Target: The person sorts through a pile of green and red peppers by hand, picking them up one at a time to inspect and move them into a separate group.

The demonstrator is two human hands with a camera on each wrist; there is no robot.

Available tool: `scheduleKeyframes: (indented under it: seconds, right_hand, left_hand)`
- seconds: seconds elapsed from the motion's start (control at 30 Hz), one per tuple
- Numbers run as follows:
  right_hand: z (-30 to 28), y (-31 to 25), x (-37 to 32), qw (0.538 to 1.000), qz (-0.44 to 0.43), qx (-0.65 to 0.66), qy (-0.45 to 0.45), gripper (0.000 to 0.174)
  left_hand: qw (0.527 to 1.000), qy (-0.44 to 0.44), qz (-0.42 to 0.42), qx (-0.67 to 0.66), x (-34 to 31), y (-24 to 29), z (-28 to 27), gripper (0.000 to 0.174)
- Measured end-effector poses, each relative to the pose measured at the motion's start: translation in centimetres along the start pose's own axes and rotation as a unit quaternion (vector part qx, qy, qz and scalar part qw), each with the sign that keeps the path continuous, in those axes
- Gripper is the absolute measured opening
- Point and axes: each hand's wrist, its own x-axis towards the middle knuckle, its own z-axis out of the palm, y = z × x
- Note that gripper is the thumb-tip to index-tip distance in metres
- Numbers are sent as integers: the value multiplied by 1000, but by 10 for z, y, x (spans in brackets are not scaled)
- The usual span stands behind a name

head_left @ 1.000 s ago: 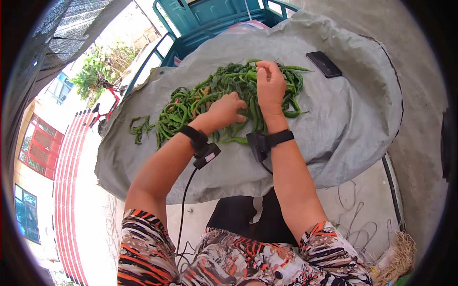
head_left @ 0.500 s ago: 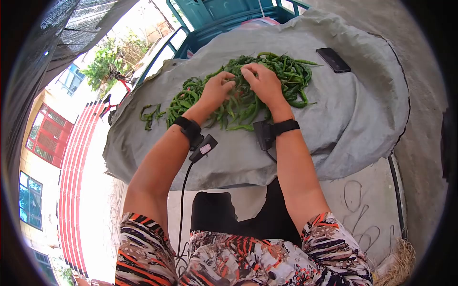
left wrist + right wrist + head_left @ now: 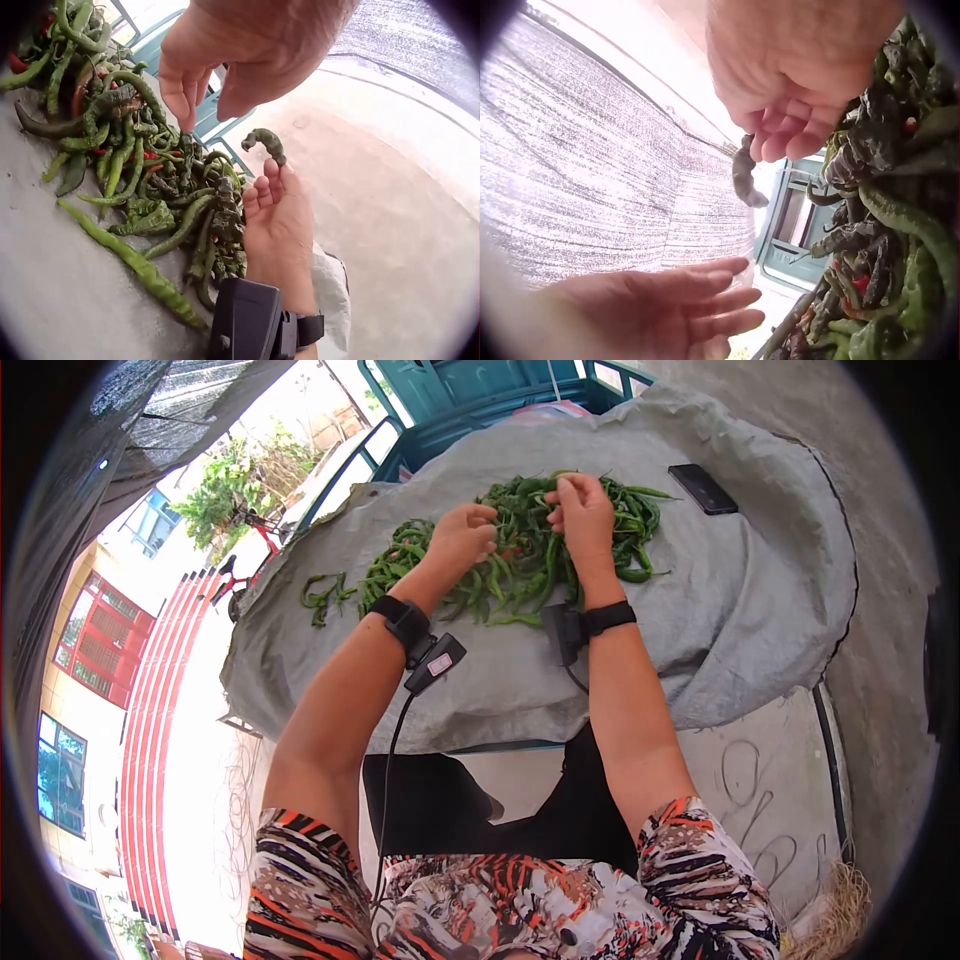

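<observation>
Because right hand (image 3: 585, 525) pinches curled pepper (image 3: 270, 142) only near one end, slip seems possible if fingertips loosen; likely drop into pepper pile (image 3: 112, 154) below, hard to pick out among similar dark ones. Right grip: thumb and fingertips together on pepper. Left grip: left hand (image 3: 460, 540) opposite, fingers and thumb apart, holding nothing. Pepper hangs above pile on grey sheet (image 3: 760, 610): dark green, hooked, wrinkled, probably soft.

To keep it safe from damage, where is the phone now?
In the head view, the black smartphone lies on the gray tarp, right of the green pepper pile.
</observation>
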Motion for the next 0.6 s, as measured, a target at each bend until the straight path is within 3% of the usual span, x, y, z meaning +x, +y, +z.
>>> scheduleKeyframes:
  seconds: [0.17, 0.27, 0.5, 0.6]
  right_hand:
    - [-5, 6, 2, 991, -42, -71, 106, 34]
    - [-3, 8, 2, 991, -21, -99, 83, 27]
    - [13, 13, -16, 971, -97, -217, -7, 19]
    - [19, 5, -24, 959, -107, -255, -64, 18]
  left_hand:
    - [959, 70, 19, 273, 2, -33, -32, 29]
    - [957, 45, -49, 283, -17, -34, -36, 29]
    - [929, 85, -20, 360, -30, -49, -19, 30]
    - [933, 41, -86, 348, -26, -47, -20, 27]
